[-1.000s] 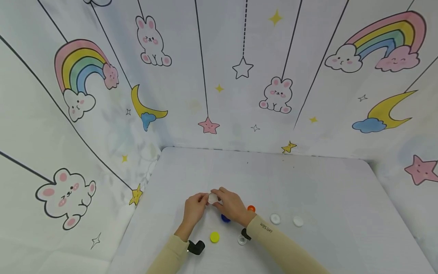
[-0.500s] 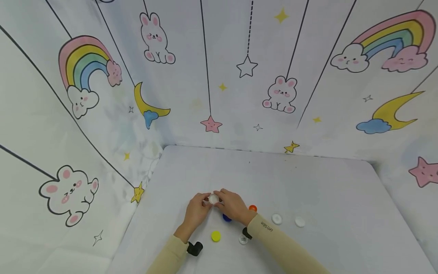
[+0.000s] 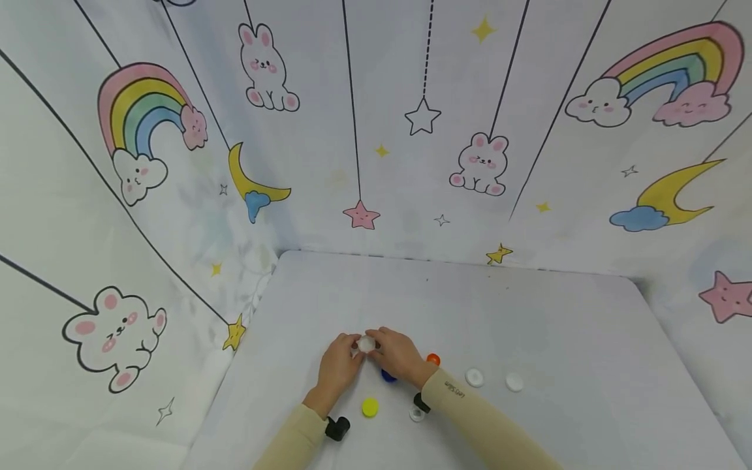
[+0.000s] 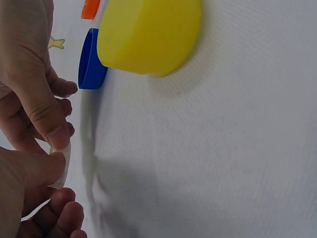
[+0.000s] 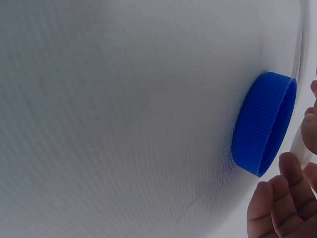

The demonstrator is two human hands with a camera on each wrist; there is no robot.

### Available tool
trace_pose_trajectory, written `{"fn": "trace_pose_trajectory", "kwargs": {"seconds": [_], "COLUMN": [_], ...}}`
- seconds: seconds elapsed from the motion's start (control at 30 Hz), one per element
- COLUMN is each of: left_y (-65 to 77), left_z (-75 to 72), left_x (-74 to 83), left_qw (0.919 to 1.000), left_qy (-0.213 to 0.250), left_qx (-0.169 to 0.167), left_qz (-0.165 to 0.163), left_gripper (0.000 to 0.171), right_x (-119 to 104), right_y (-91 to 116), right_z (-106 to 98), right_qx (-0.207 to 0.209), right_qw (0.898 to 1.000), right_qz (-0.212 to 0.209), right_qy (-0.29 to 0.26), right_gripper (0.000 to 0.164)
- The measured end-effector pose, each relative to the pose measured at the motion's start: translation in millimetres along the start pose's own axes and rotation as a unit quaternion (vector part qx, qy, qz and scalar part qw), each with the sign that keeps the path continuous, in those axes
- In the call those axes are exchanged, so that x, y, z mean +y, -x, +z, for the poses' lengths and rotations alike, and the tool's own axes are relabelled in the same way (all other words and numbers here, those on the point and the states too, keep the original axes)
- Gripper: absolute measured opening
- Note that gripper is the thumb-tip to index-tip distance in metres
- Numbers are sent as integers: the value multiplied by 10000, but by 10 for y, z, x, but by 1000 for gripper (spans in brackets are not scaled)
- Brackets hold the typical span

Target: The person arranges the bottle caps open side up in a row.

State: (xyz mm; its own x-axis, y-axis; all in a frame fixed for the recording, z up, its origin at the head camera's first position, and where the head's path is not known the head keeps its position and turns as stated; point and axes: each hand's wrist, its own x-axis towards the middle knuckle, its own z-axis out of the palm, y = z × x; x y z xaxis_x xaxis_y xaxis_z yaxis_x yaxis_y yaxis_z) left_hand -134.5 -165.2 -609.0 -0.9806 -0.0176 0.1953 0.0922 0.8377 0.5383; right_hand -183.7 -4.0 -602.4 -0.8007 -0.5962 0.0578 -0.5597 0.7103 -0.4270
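Note:
Both hands hold one small whitish bottle cap [image 3: 367, 344] between them, above the table. My left hand [image 3: 339, 367] pinches its left edge with thumb and forefinger. From the other side, my right hand [image 3: 402, 356] pinches its right edge. In the left wrist view, fingertips of both hands meet on the cap's pale rim [image 4: 65, 173], and much of it is covered. Just below the right hand lies a blue cap [image 3: 388, 376], partly hidden in the head view; its ridged side and hollow inside show in the right wrist view.
On the white table, a yellow cap [image 3: 370, 408] lies nearer the body and an orange cap [image 3: 433, 360] beside the right wrist. Two white caps [image 3: 474, 377] lie farther right. A whitish ring-like cap [image 3: 416, 414] sits by the right sleeve. Printed cloth walls surround the table.
The whitish cap has turned slightly between the hands. The left thumb and forefinger have spread apart along its edge. The loose caps stay put; the head view has shifted a little.

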Motion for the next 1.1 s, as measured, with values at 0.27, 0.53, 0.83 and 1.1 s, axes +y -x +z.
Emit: {"fn": "trace_pose_trajectory", "kwargs": {"seconds": [0.27,0.53,0.83,1.1], "left_y": [31,0,-20,-17], "left_z": [56,77,74,102], "left_x": [-10,-18,-7,-17], "left_qw": [9995,9990,9991,9986], "left_qy": [-229,-340,-289,-383], "left_qx": [-166,-227,-242,-261], "left_qz": [-116,-190,-200,-266], "left_gripper": [31,30,29,27], "right_x": [-14,-26,-25,-21], "right_y": [-7,-45,-73,-76], "right_z": [60,63,37,69], "right_qx": [-210,-218,-332,-343], "right_qw": [9996,9992,9986,9987], "right_qz": [32,86,109,148], "right_qy": [195,320,394,350], "right_gripper": [40,39,40,39]}}
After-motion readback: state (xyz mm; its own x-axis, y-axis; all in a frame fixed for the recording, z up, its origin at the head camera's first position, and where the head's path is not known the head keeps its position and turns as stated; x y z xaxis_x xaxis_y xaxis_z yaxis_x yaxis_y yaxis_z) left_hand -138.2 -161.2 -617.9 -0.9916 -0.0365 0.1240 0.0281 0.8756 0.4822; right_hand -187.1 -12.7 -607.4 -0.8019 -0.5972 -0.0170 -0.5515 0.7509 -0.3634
